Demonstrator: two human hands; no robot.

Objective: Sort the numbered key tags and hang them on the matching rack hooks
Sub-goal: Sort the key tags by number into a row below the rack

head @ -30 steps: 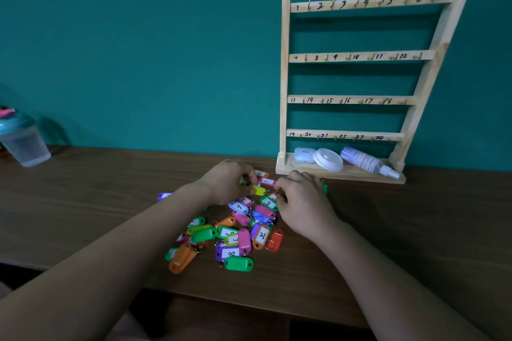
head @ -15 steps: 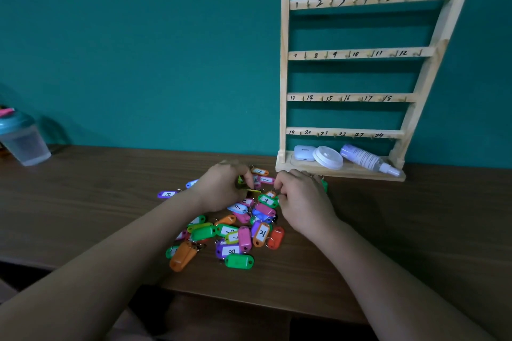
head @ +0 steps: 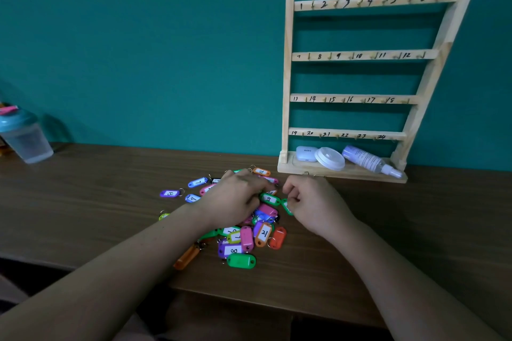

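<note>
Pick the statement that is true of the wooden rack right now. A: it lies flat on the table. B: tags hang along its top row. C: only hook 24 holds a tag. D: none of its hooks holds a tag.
D: every hook on the rack is bare, it stands upright, and the key tags lie piled on the table.

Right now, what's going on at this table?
A person is sorting through a pile of coloured key tags on the table with both bare hands. The left hand rests on the pile; the right hand, loosely curled, is beside a half-hidden green tag. The numbered wooden rack behind has no tags hung yet.
</note>
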